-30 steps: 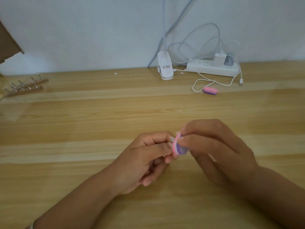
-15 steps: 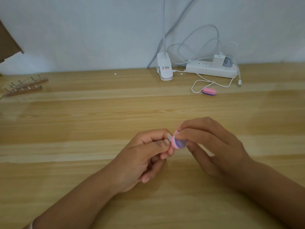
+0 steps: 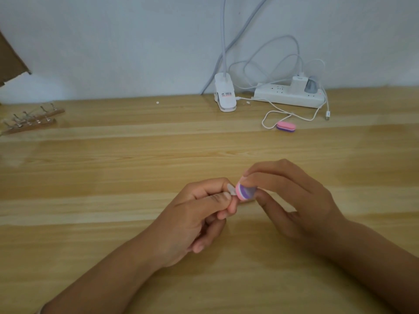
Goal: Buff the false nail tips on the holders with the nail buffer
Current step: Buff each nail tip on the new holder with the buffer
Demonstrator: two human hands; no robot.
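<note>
Left grip (image 3: 190, 218): clamped. Thumb & forefinger pinch a clear false nail tip (image 3: 231, 189); other fingers curl under. Can't tell if a holder stem sits inside the fist.
Right grip (image 3: 292, 200): clamped on the nail buffer (image 3: 246, 191), a pink/purple block held betw. thumb below & fingertips on top.
Contact: buffer's pink face touches the tip; both are held above the desk (image 3: 113, 166), mid-frame.
Arms: both forearms enter from the lower edge, bare.
Holders (image 3: 31, 120): two wooden strips side by side, far left at the back of the desk, well apart from the hands. Each carries a row of small upright metal stands; what's on the stands is too small to tell.
Spare buffer (image 3: 286, 127): second pink/purple block, flat on the desk at back right, just beside a loop of white cable (image 3: 272, 114).
Power strip (image 3: 288, 96): white, by the wall at back right. In its sockets: a white charger (image 3: 299, 83) & a grey plug (image 3: 311, 86), side by side.
Lamp clip (image 3: 225, 96): white clamp w/ label, left of the strip; its neck runs up out of frame.
Cable end: lies free on the desk, right of the spare buffer.
Cardboard (image 3: 11, 60): brown piece at the left edge, by the wall.
</note>
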